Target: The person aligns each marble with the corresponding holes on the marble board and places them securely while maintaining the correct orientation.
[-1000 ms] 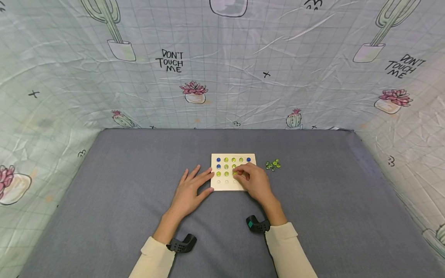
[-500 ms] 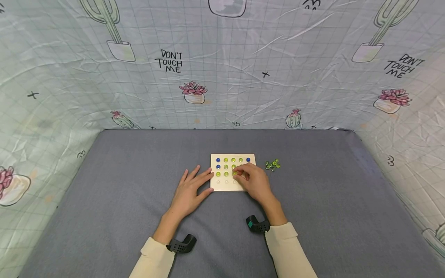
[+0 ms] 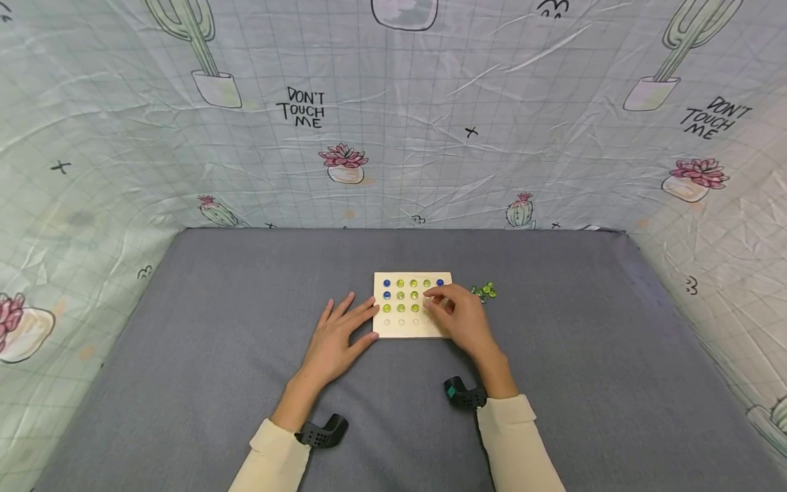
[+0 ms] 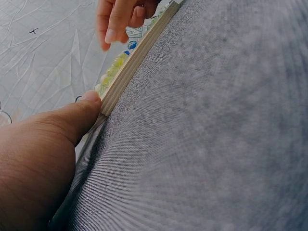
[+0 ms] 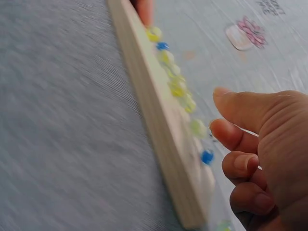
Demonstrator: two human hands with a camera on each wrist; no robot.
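A pale wooden board with rows of round hollows lies on the table. Yellow-green marbles and a few blue marbles sit in its upper rows; three hollows show bare in the front row. My left hand has its fingers spread, with thumb and fingertips touching the board's left edge. Over the board's right part hovers my right hand, hiding some hollows. In the right wrist view its thumb and index finger are apart, with nothing between them, and a blue marble shows nearby.
Several loose green marbles lie in a cluster just right of the board. Grey cloth covers the table. A patterned curtain rises behind the table and along its sides.
My right hand has moved right and away from a yellow-green marble in the third row, which now shows in its hollow. My left hand stays at the board's edge.
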